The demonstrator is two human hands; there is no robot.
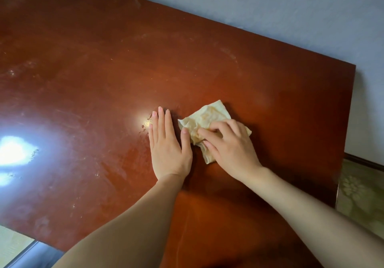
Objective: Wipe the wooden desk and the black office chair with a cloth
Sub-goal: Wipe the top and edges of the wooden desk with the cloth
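Cloth (209, 118) gripped in my curled right hand (230, 149), left hand (168, 145) flat on the smeared surface (104, 70); firm overlapping strokes should clear it.

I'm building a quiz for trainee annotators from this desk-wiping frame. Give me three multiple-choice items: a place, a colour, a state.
1. Where is the cloth? A) under the right hand B) in a bucket C) hanging off the edge
2. What colour is the cloth? A) blue B) pale yellow C) black
3. The left hand is: A) in a fist B) flat on the desk C) raised in the air
Answers: 1 A, the right hand's bent fingers bunch it; 2 B, it looks cream-yellow against the desk; 3 B, its straight fingers lie on the surface.
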